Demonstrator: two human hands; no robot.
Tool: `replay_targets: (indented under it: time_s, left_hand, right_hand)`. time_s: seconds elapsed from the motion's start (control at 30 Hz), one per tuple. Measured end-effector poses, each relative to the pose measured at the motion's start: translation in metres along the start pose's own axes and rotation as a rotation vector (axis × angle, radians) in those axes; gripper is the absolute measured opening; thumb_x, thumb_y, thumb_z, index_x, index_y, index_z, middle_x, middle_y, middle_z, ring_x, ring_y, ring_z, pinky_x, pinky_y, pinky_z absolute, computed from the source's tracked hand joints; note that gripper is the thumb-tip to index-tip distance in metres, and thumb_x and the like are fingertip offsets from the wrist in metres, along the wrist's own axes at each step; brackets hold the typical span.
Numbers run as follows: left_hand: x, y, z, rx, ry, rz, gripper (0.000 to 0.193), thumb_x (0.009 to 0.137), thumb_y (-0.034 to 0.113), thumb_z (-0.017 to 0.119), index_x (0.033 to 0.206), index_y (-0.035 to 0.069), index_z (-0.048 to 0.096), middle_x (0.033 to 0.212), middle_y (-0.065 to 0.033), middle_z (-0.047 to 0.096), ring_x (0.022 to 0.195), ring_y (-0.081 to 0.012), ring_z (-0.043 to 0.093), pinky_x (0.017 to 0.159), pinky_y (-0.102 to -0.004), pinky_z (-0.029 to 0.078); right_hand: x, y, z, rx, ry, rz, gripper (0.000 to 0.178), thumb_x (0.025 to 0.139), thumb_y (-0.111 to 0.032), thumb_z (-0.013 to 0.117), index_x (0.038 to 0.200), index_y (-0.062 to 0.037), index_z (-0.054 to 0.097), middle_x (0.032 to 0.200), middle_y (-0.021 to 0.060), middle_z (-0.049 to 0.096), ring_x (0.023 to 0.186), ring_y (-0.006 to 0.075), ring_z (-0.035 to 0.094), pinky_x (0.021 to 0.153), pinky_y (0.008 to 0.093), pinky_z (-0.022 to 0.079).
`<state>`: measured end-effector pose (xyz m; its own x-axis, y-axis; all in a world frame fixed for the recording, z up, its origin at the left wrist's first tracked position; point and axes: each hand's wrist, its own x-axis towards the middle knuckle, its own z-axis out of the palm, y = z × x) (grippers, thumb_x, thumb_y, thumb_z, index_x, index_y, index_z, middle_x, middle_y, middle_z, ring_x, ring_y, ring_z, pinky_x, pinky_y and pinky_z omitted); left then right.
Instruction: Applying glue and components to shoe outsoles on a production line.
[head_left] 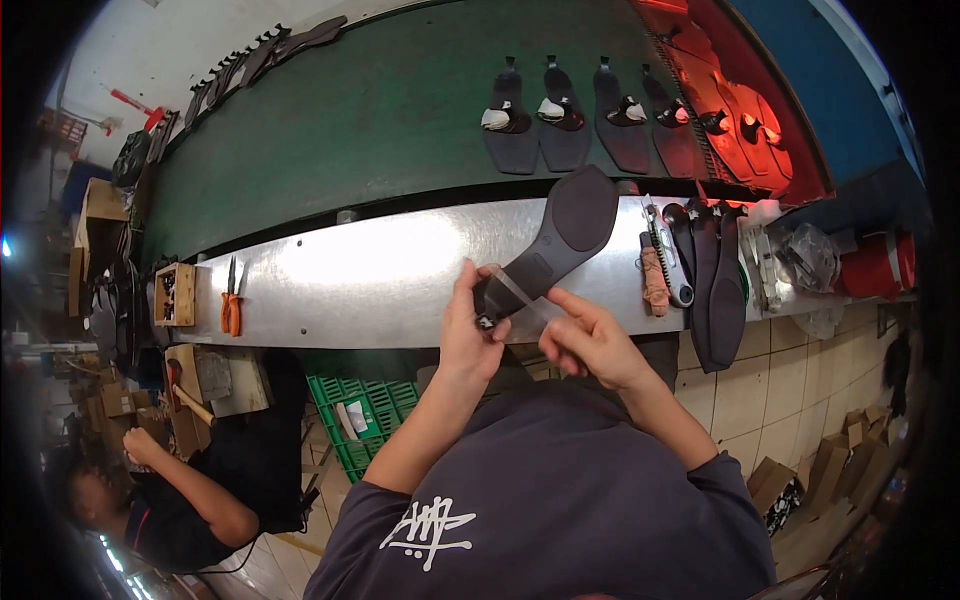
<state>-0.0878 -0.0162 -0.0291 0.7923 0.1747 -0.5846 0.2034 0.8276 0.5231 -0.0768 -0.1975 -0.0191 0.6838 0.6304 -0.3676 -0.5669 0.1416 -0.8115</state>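
Your left hand [468,335] is closing around the narrow end of a dark sole [580,222], fingers and thumb lying on opposite edges. Your right hand [598,345] is standing just right of that end, thumb and forefinger drawn close together; they appear to be pinching a clear strip [517,290], but the contact is too small to confirm.

Observe the governing relation: the strip is crossing the sole's narrow part, running from the left fingertips down toward the right ones. The sole's long axis is pointing away from you and to the right, so the strip is lying across it. The left hand is nearer the narrow end; the broad end is projecting free, beyond both hands. Your right hand is nearer the strip's lower end.

Beneath, the metal ledge [365,290] is carrying orange-handled pliers [232,308] at left and a cutter [672,258] at right, beside a stack of dark soles [718,300]. Farther off, the green belt [330,130] is bearing a row of dark sandals [565,140].
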Motion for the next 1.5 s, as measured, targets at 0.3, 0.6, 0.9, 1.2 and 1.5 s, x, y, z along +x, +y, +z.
replay_targets:
  time_s: [0.3, 0.6, 0.9, 1.2, 1.5]
  left_hand:
    - [0.003, -0.009, -0.006, 0.371, 0.025, 0.542, 0.068, 0.099, 0.054, 0.033, 0.065, 0.001, 0.059, 0.066, -0.009, 0.063, 0.056, -0.0132, 0.056, 0.057, -0.025, 0.045]
    - [-0.001, 0.003, -0.009, 0.262, -0.008, 0.387, 0.082, 0.094, 0.068, 0.02, 0.062, 0.002, 0.057, 0.061, -0.0058, 0.058, 0.056, -0.0133, 0.052, 0.057, -0.0245, 0.042]
    - [0.001, 0.008, -0.017, 0.205, -0.069, 0.272, 0.08, 0.09, 0.074, 0.023, 0.062, 0.005, 0.054, 0.061, -0.0054, 0.057, 0.05, -0.0143, 0.049, 0.048, -0.0241, 0.039]
    - [-0.007, 0.009, -0.002, -0.283, -0.353, -0.208, 0.046, 0.085, 0.058, 0.059, 0.076, 0.012, 0.064, 0.073, -0.0039, 0.064, 0.069, -0.0185, 0.061, 0.078, -0.0368, 0.047]
    - [0.0, 0.006, 0.006, -0.271, -0.069, -0.045, 0.066, 0.085, 0.073, 0.041, 0.077, 0.009, 0.055, 0.072, -0.0061, 0.059, 0.064, -0.0214, 0.059, 0.073, -0.0388, 0.05]
  right_hand:
    - [-0.001, 0.011, 0.02, 0.181, -0.031, 0.123, 0.051, 0.098, -0.016, 0.049, 0.146, -0.012, 0.032, 0.073, 0.0032, 0.052, 0.052, 0.0052, 0.042, 0.046, 0.0175, 0.032]
    - [-0.005, 0.013, 0.017, -0.403, 0.086, -0.236, 0.02, 0.092, -0.005, 0.056, 0.111, 0.0014, 0.059, 0.076, 0.0056, 0.065, 0.054, 0.0122, 0.056, 0.049, 0.0252, 0.043]
    - [-0.006, 0.015, 0.03, -0.914, 0.169, -0.695, 0.013, 0.082, 0.0, 0.063, 0.095, -0.0011, 0.063, 0.08, 0.0121, 0.064, 0.066, 0.0283, 0.063, 0.058, 0.0344, 0.049]
    - [0.002, 0.005, 0.029, -0.974, 0.286, -0.743, 0.006, 0.084, -0.003, 0.062, 0.09, -0.0037, 0.06, 0.076, 0.0129, 0.061, 0.064, 0.0313, 0.062, 0.056, 0.0373, 0.048]
    - [0.006, 0.015, 0.039, -1.032, 0.297, -0.668, 0.005, 0.086, -0.004, 0.06, 0.089, -0.0034, 0.055, 0.072, 0.0139, 0.057, 0.063, 0.0343, 0.058, 0.054, 0.0405, 0.046]
